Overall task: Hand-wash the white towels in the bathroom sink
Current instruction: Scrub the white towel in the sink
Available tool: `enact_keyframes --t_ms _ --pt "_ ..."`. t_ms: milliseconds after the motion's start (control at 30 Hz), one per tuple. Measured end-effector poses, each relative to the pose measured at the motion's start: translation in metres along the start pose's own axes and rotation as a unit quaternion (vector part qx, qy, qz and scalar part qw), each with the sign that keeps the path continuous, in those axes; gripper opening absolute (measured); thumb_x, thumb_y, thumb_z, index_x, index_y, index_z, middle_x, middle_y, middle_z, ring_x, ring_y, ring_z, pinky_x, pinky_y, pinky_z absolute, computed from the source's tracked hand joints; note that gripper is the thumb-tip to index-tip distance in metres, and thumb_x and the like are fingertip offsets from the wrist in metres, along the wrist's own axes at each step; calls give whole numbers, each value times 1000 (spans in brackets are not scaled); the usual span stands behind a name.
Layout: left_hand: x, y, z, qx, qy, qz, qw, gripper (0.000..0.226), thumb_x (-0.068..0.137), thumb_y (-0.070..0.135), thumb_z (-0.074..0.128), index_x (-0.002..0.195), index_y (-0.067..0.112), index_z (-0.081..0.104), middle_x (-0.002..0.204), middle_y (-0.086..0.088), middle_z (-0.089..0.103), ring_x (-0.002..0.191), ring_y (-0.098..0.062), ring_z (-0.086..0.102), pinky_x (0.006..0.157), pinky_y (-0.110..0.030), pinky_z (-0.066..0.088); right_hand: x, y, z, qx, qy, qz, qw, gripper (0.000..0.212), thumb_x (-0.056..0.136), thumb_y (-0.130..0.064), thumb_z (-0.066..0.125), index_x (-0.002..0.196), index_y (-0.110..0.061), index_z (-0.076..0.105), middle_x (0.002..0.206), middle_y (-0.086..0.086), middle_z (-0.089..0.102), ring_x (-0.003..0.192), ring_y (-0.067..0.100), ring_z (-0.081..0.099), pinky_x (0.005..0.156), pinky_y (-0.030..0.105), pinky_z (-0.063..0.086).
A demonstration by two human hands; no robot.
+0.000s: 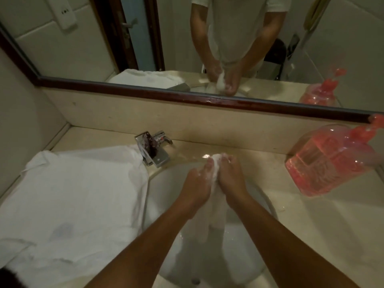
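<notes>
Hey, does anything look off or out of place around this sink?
The spare towel on the counter has a faint grey stain near its front, and its edge droops over the sink rim against the tap. The mirror frame looks scuffed. The left hand and right hand grip the wet towel.

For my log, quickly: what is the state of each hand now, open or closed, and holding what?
Left hand: closed, gripping the bunched white towel.
Right hand: closed, gripping the same towel.
</notes>
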State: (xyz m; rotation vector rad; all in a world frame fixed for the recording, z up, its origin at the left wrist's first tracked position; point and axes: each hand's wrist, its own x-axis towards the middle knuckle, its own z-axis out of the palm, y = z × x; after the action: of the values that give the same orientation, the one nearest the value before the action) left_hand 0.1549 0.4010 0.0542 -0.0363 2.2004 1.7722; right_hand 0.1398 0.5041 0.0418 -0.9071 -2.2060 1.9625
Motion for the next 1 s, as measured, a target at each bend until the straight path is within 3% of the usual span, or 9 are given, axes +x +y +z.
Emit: enact_keyframes --t_ms 133,300,400,500,600,667,767,867,1000 --pt "24 -26 -8 -81 52 -105 990 66 109 60 27 90 14 71 74 -4 64 63 -16 60 53 -25 45 -5 32 -3 -153 33 -37 987 43 104 -58 39 137 -32 52 129 1 45 122 19 41 111 44 38" --pt "30 -38 -2 -148 -39 -151 977 58 114 37 26 107 9 76 98 -10 80 88 -23 74 80 -32 55 -29 68 1 -21 -74 -20 997 46 106 -63 38 139 -33 51 131 -5 63 113 10 64 99 39 55" --pt "29 -22 -10 -6 -104 -60 993 40 107 31 42 106 21 80 110 -8 79 103 -16 74 88 -29 52 -14 57 -5 20 -50 -11 998 33 112 -47 39 125 -28 63 115 -4 72 107 13 70 94 38 57" --pt "41 -4 -25 114 -26 62 991 33 109 19 47 107 20 80 111 -3 71 98 13 61 94 -10 42 -3 42 -15 110 -85 53 989 37 107 -42 49 114 -19 77 111 13 79 104 27 75 93 47 58" --pt "51 -3 -27 91 -47 96 990 33 106 50 44 123 32 67 125 3 67 109 5 60 108 -24 45 4 21 -25 183 -153 108 965 46 103 -45 55 119 -8 77 117 25 74 103 39 71 94 49 56" --pt "48 -6 -21 37 -110 81 990 52 99 68 30 113 35 68 113 12 76 106 -3 68 97 -28 55 7 3 -30 214 -205 128 946 47 107 -40 51 119 -1 75 106 22 75 94 35 72 84 41 59" --pt "50 -13 -12 9 -57 93 994 78 81 95 31 88 30 74 80 10 78 79 -6 72 72 -31 58 13 -20 -38 210 -274 82 935 53 101 -49 55 112 -1 74 97 18 75 87 31 72 82 40 58" --pt "51 0 -13 -22 15 102 994 62 98 75 41 84 25 75 74 4 76 70 -2 71 67 -23 54 17 -21 -45 65 -239 -56 967 48 86 -46 80 114 -8 74 103 8 80 94 29 76 81 39 62" --pt "51 18 -29 -6 -9 77 997 62 106 53 41 67 18 73 61 4 69 58 -6 67 59 -21 51 16 7 -60 -75 -262 -63 960 36 90 -35 83 122 -24 71 110 -1 80 101 21 77 92 45 63"
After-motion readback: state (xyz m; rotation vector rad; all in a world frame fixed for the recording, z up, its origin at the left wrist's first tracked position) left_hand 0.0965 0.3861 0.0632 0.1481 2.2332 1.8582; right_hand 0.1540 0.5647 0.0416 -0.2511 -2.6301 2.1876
